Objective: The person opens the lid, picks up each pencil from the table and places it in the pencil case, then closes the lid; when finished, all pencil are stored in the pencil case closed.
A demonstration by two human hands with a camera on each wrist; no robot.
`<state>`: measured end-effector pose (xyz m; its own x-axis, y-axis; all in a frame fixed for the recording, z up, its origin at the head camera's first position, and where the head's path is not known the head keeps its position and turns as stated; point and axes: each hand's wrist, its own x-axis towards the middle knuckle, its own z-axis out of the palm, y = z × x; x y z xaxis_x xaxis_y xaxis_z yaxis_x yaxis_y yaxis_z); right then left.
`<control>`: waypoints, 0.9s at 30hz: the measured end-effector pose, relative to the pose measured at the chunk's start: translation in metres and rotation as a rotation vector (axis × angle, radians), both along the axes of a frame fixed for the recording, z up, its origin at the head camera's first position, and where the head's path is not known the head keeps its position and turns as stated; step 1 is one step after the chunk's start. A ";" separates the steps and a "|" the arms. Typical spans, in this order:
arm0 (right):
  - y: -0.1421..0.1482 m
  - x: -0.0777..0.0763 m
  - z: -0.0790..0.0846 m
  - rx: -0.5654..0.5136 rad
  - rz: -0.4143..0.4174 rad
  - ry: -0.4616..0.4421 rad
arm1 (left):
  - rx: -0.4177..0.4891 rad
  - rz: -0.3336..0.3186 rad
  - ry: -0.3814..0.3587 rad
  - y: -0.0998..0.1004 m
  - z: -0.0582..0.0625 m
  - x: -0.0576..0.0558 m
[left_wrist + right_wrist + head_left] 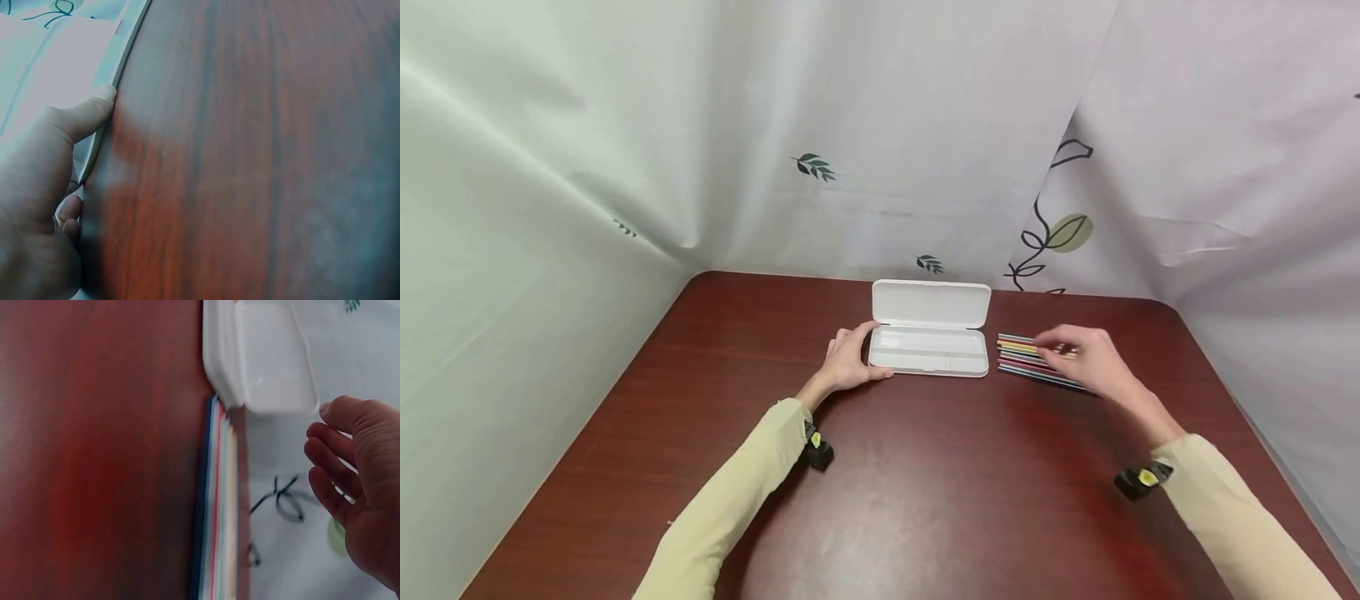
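Note:
A white pencil case (931, 363) lies on the table with its lid (931, 303) raised at the back. Its divided compartments show bare. My left hand (847, 360) grips the case's left end, the thumb (94, 112) along the front edge and the fingers around the far side. To the right of the case, several thin coloured pencils (1018, 363) lie side by side in a row. Over them hovers my right hand (1086, 354), its fingers loosely bent. In the right wrist view nothing shows between the thumb and fingers, and the pencils (215, 506) lie below the hand.
The dark red wooden table (880, 483) reaches to a pale cloth backdrop (880, 200) with leaf prints, close behind the raised lid. Each wrist carries a small black camera (818, 450) strapped over a pale sleeve (737, 492).

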<state>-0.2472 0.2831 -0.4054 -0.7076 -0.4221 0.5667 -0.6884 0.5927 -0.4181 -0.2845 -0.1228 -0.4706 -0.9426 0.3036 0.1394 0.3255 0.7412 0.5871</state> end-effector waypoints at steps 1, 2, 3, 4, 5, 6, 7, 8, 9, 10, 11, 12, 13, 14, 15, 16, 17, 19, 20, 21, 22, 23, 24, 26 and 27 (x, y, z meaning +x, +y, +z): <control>0.007 0.005 -0.003 0.005 -0.015 -0.020 | -0.003 0.002 0.000 0.000 0.001 0.000; 0.013 0.009 -0.006 0.012 -0.029 -0.038 | -0.002 0.003 -0.002 0.000 0.001 0.001; 0.018 0.013 -0.009 0.019 -0.044 -0.053 | -0.003 0.005 -0.004 0.000 0.001 0.001; 0.023 0.017 -0.012 0.026 -0.056 -0.064 | -0.004 0.007 -0.006 0.000 0.001 0.001; 0.027 0.020 -0.015 0.036 -0.068 -0.071 | -0.006 0.009 -0.007 0.000 0.001 0.001; 0.031 0.023 -0.018 0.046 -0.082 -0.075 | -0.006 0.011 -0.009 0.000 0.001 0.001; 0.035 0.025 -0.021 0.055 -0.095 -0.078 | -0.010 0.013 -0.015 0.000 0.001 0.001; 0.038 0.027 -0.024 0.057 -0.102 -0.083 | -0.010 0.013 -0.018 0.000 0.001 0.001; 0.041 0.029 -0.026 0.063 -0.113 -0.086 | -0.012 0.013 -0.024 0.000 0.001 0.000; 0.044 0.031 -0.028 0.069 -0.124 -0.086 | -0.013 0.013 -0.029 0.001 0.001 0.001; 0.046 0.033 -0.030 0.072 -0.133 -0.090 | -0.012 0.011 -0.032 0.001 0.001 0.001; 0.048 0.034 -0.032 0.069 -0.136 -0.098 | -0.013 0.010 -0.035 0.002 0.001 0.001; 0.049 0.035 -0.034 0.066 -0.137 -0.102 | -0.013 0.009 -0.037 0.002 0.002 0.001; 0.051 0.036 -0.036 0.065 -0.137 -0.102 | -0.012 0.008 -0.034 0.002 0.002 0.001; 0.052 0.037 -0.038 0.069 -0.142 -0.101 | -0.012 0.009 -0.034 0.002 0.002 0.001; 0.052 0.037 -0.039 0.069 -0.143 -0.101 | -0.011 0.010 -0.031 0.002 0.002 0.002; 0.053 0.036 -0.041 0.070 -0.145 -0.100 | -0.011 0.010 -0.029 0.002 0.002 0.002; 0.054 0.036 -0.043 0.086 -0.155 -0.095 | -0.011 0.012 -0.029 0.002 0.002 0.002; 0.055 0.036 -0.044 0.098 -0.163 -0.094 | -0.012 0.013 -0.029 0.001 0.001 0.002; 0.055 0.036 -0.045 0.110 -0.171 -0.097 | -0.011 0.013 -0.029 0.001 0.001 0.002; 0.055 0.036 -0.045 0.123 -0.179 -0.099 | -0.010 0.013 -0.029 0.001 0.001 0.002; 0.056 0.035 -0.046 0.140 -0.188 -0.101 | -0.010 0.012 -0.029 0.001 0.001 0.002; 0.056 0.035 -0.046 0.156 -0.193 -0.105 | -0.010 0.011 -0.029 0.001 0.001 0.002; 0.056 0.034 -0.045 0.190 -0.203 -0.111 | -0.009 0.010 -0.027 0.001 0.001 0.001; 0.055 0.033 -0.045 0.208 -0.205 -0.117 | -0.007 0.010 -0.026 0.001 0.002 0.001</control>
